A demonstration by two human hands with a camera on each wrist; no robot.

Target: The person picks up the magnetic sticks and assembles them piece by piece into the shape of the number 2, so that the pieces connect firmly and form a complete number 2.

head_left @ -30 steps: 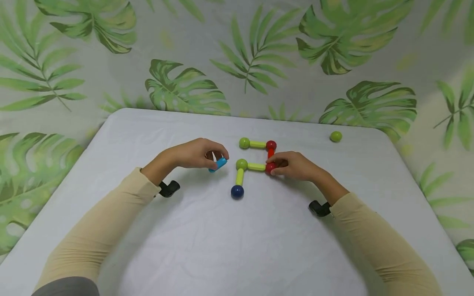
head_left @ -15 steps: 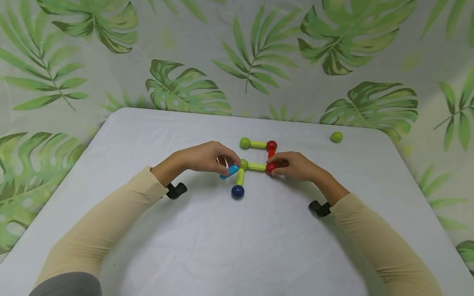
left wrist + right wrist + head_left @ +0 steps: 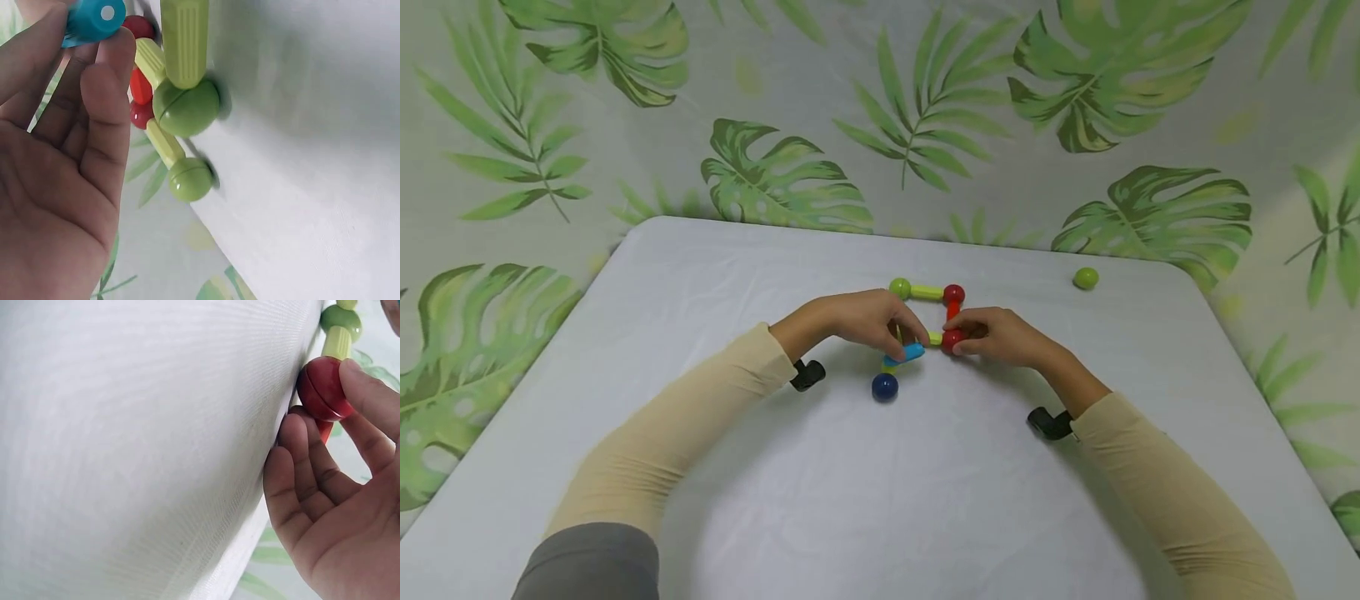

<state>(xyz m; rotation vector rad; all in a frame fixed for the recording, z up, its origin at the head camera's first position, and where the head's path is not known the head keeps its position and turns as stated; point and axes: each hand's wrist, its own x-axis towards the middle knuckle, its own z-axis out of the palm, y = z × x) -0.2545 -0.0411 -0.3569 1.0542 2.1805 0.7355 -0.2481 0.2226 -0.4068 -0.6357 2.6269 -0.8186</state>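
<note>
Between thumb and fingers, my left hand (image 3: pixel 874 321) pinches a short blue rod (image 3: pixel 907 354), whose round end with a pale dot faces the left wrist view. The rod is held over a joined chain of toy balls and rods. My right hand (image 3: pixel 1000 337) grips the chain's near red ball (image 3: pixel 320 387) with thumb and fingertips. From that ball a red rod (image 3: pixel 953 311) leads back to another red ball (image 3: pixel 953 293), then a yellow-green rod (image 3: pixel 927 293) and green ball (image 3: pixel 900 288). A second green ball (image 3: pixel 186 107) is hidden behind my left hand in the head view.
A dark blue ball (image 3: pixel 884 387) ends the chain on the near side. One loose green ball (image 3: pixel 1086 278) lies at the back right of the white-covered table (image 3: pixel 880 500). Leaf-patterned cloth (image 3: pixel 782 175) hangs behind the back edge.
My left hand has moved right with the blue rod, from left of the chain to over it, covering the middle green ball. My right hand stays on the red ball.
</note>
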